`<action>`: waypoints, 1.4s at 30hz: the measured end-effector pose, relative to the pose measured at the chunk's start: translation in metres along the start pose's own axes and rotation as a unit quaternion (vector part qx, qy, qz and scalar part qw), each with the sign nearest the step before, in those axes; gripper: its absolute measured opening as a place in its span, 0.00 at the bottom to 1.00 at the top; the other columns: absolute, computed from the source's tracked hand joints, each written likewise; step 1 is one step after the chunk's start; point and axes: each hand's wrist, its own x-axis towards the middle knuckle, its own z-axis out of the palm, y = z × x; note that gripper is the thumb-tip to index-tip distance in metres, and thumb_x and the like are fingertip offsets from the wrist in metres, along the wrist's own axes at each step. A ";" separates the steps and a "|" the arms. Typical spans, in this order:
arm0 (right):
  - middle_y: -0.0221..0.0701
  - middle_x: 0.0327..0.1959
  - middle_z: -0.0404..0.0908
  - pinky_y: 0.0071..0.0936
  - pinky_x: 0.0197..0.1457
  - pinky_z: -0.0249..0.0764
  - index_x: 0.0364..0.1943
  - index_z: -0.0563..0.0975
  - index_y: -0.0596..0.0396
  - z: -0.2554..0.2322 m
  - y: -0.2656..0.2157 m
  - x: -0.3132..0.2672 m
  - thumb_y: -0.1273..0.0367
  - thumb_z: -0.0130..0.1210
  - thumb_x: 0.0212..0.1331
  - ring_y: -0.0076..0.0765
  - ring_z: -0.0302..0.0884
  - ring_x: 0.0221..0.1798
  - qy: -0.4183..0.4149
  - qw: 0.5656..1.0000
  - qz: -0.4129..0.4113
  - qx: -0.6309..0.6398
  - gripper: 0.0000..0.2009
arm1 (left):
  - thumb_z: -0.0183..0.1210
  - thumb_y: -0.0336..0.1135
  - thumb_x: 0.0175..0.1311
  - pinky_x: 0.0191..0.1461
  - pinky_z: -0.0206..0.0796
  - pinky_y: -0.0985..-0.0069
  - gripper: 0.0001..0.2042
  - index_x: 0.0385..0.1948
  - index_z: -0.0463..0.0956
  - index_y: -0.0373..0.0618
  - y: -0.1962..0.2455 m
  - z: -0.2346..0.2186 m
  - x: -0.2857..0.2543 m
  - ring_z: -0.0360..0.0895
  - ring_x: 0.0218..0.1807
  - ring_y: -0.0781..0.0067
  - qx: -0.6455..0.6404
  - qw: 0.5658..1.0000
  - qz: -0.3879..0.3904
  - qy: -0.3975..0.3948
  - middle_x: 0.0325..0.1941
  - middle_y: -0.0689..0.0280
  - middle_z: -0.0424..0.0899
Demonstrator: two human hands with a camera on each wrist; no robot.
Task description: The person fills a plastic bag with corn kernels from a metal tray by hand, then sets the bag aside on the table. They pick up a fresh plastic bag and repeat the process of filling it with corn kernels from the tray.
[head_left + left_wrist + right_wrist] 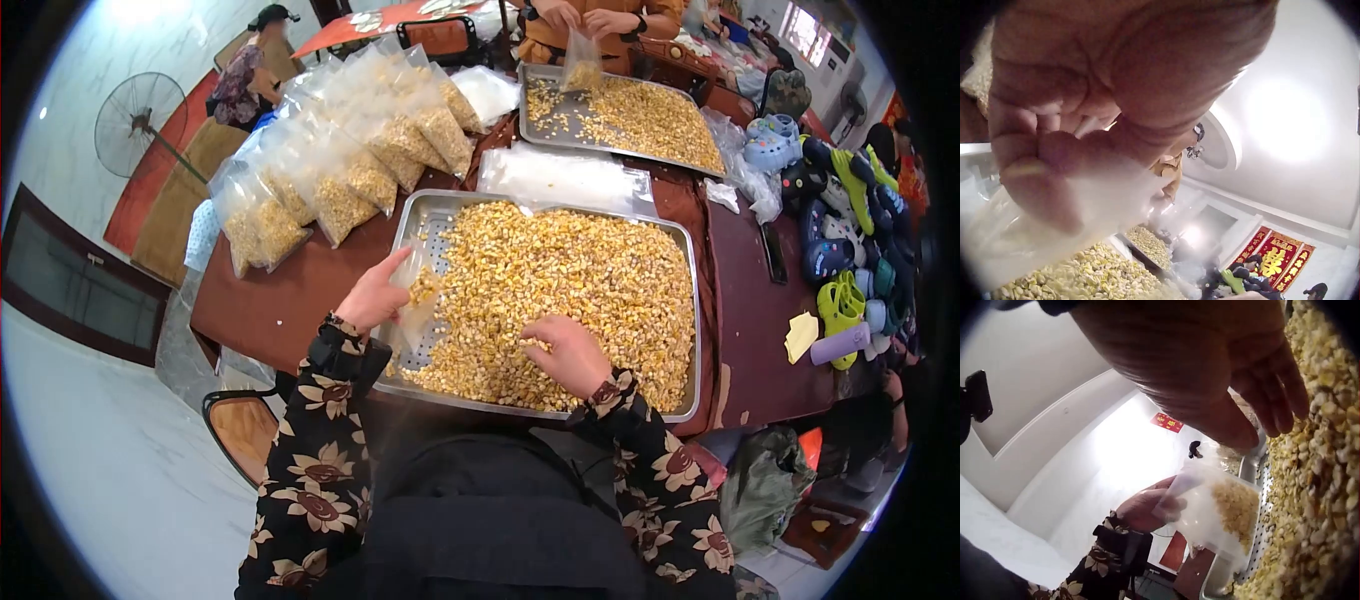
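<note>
A perforated metal tray (pixel 694 330) in front of me holds a broad heap of yellow and whitish corn kernels (pixel 570 265). At its left side my left hand (pixel 375 298) grips the edge of a clear plastic bag (pixel 1200 506), index finger pointing forward. Kernels fill the bag's lower part, which hangs over the bare strip of the tray. My right hand (pixel 572 356) is low over the near middle of the heap, fingers loosely bent. In the right wrist view its fingertips (pixel 1282 422) reach the kernels, with the thumb apart from them.
Filled bags (pixel 345 160) crowd the table's back left. Behind my tray lie a stack of flat bags (pixel 565 180) and a second tray (pixel 640 155), where another person (pixel 600 25) holds a bag. On the right are a phone (pixel 773 252), clogs (pixel 840 305) and a purple cylinder (pixel 840 343).
</note>
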 end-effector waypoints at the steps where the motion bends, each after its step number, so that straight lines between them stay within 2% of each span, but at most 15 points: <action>1: 0.37 0.37 0.77 0.37 0.48 0.70 0.38 0.78 0.55 -0.004 -0.005 -0.003 0.67 0.55 0.53 0.46 0.73 0.46 0.023 0.999 0.002 -0.022 0.10 | 0.52 0.24 0.50 0.25 0.68 0.79 0.34 0.65 0.55 0.39 0.001 -0.003 0.000 0.71 0.21 0.80 0.003 1.000 0.002 -0.003 0.27 0.66 0.75; 6: 0.40 0.43 0.73 0.37 0.50 0.69 0.44 0.76 0.55 -0.003 -0.001 -0.025 0.68 0.61 0.48 0.48 0.70 0.48 0.127 0.987 0.064 -0.081 0.17 | 0.53 0.24 0.50 0.24 0.69 0.79 0.35 0.65 0.54 0.38 0.019 0.000 -0.005 0.72 0.21 0.80 0.008 1.000 -0.001 -0.013 0.27 0.64 0.76; 12: 0.44 0.55 0.65 0.39 0.53 0.69 0.56 0.68 0.53 0.007 -0.018 -0.048 0.68 0.66 0.42 0.53 0.67 0.55 0.132 0.961 0.198 -0.138 0.31 | 0.55 0.24 0.50 0.23 0.70 0.79 0.36 0.65 0.51 0.36 0.002 0.045 0.012 0.75 0.25 0.77 -0.003 0.998 0.059 -0.039 0.52 0.54 0.72; 14: 0.45 0.57 0.64 0.40 0.55 0.69 0.58 0.66 0.51 0.014 -0.024 -0.050 0.67 0.66 0.42 0.53 0.65 0.58 0.155 0.941 0.254 -0.161 0.33 | 0.56 0.26 0.52 0.38 0.75 0.71 0.31 0.60 0.54 0.34 0.015 0.055 0.011 0.77 0.40 0.63 0.030 0.995 0.039 -0.084 0.57 0.48 0.67; 15: 0.45 0.58 0.62 0.40 0.55 0.69 0.59 0.65 0.50 0.023 -0.019 -0.051 0.67 0.67 0.41 0.53 0.64 0.59 0.164 0.930 0.270 -0.187 0.36 | 0.56 0.26 0.52 0.38 0.75 0.71 0.31 0.60 0.54 0.34 0.006 0.064 0.015 0.77 0.40 0.63 0.027 0.995 0.042 -0.091 0.57 0.48 0.67; 17: 0.43 0.58 0.62 0.40 0.54 0.69 0.60 0.64 0.49 0.033 -0.023 -0.046 0.67 0.68 0.40 0.53 0.66 0.57 0.177 0.918 0.286 -0.209 0.37 | 0.57 0.28 0.54 0.58 0.65 0.65 0.31 0.60 0.54 0.34 -0.021 0.083 0.023 0.67 0.59 0.47 0.196 0.960 0.201 -0.003 0.63 0.42 0.60; 18: 0.42 0.58 0.62 0.40 0.53 0.70 0.60 0.64 0.49 0.038 -0.025 -0.043 0.67 0.68 0.40 0.52 0.68 0.55 0.186 0.909 0.296 -0.226 0.38 | 0.57 0.28 0.54 0.58 0.65 0.65 0.31 0.60 0.54 0.34 -0.020 0.086 0.023 0.67 0.59 0.47 0.191 0.960 0.206 -0.011 0.63 0.42 0.60; 20: 0.43 0.57 0.62 0.40 0.54 0.69 0.61 0.63 0.51 0.042 -0.021 -0.033 0.66 0.67 0.41 0.53 0.67 0.55 0.208 0.912 0.275 -0.221 0.37 | 0.57 0.31 0.54 0.68 0.51 0.64 0.32 0.61 0.52 0.33 -0.019 0.090 0.022 0.50 0.68 0.40 0.144 0.972 0.172 -0.064 0.66 0.38 0.52; 24: 0.44 0.53 0.65 0.38 0.54 0.69 0.59 0.65 0.53 0.042 -0.019 -0.002 0.67 0.65 0.44 0.52 0.68 0.53 0.241 0.908 0.293 -0.180 0.34 | 0.57 0.31 0.53 0.67 0.54 0.64 0.36 0.63 0.47 0.30 -0.032 0.087 0.024 0.52 0.67 0.38 0.163 0.966 0.174 -0.099 0.68 0.36 0.47; 31: 0.41 0.36 0.74 0.36 0.43 0.70 0.37 0.76 0.55 0.044 0.006 0.020 0.70 0.59 0.50 0.49 0.73 0.41 0.284 0.917 0.259 -0.107 0.10 | 0.58 0.30 0.51 0.67 0.54 0.65 0.38 0.63 0.46 0.29 -0.048 0.078 0.037 0.51 0.68 0.38 0.146 0.951 0.239 -0.134 0.68 0.35 0.46; 34: 0.40 0.34 0.77 0.34 0.42 0.71 0.34 0.78 0.56 0.037 -0.010 0.030 0.69 0.59 0.50 0.47 0.74 0.38 0.294 0.921 0.229 -0.111 0.08 | 0.59 0.30 0.50 0.67 0.54 0.65 0.39 0.63 0.46 0.30 -0.048 0.079 0.041 0.51 0.68 0.39 0.126 0.953 0.236 -0.145 0.68 0.35 0.46; 35: 0.39 0.32 0.79 0.31 0.40 0.71 0.33 0.78 0.57 0.037 -0.021 0.034 0.69 0.60 0.49 0.40 0.75 0.35 0.290 0.910 0.294 -0.040 0.08 | 0.59 0.30 0.49 0.67 0.54 0.65 0.39 0.63 0.46 0.30 -0.046 0.078 0.041 0.50 0.68 0.39 0.123 0.954 0.222 -0.159 0.68 0.35 0.46; 36: 0.39 0.32 0.79 0.31 0.40 0.71 0.33 0.78 0.57 0.036 -0.030 0.040 0.69 0.60 0.49 0.40 0.75 0.35 0.291 0.910 0.293 -0.043 0.08 | 0.59 0.30 0.48 0.68 0.53 0.65 0.39 0.63 0.46 0.31 -0.045 0.076 0.042 0.50 0.69 0.39 0.121 0.956 0.206 -0.172 0.68 0.36 0.46; 39: 0.26 0.32 0.79 0.17 0.30 0.68 0.38 0.79 0.57 0.043 -0.039 0.053 0.69 0.58 0.54 0.16 0.73 0.30 0.226 0.929 0.290 0.033 0.09 | 0.59 0.29 0.47 0.67 0.54 0.65 0.39 0.63 0.47 0.31 -0.048 0.071 0.046 0.50 0.69 0.39 0.111 0.951 0.224 -0.179 0.68 0.36 0.46; 42: 0.28 0.33 0.79 0.17 0.27 0.69 0.41 0.79 0.57 0.053 -0.045 0.065 0.70 0.57 0.57 0.18 0.73 0.26 0.193 0.937 0.270 0.109 0.10 | 0.59 0.28 0.46 0.67 0.54 0.64 0.40 0.63 0.47 0.31 -0.051 0.070 0.050 0.50 0.69 0.39 0.085 0.953 0.214 -0.199 0.68 0.36 0.46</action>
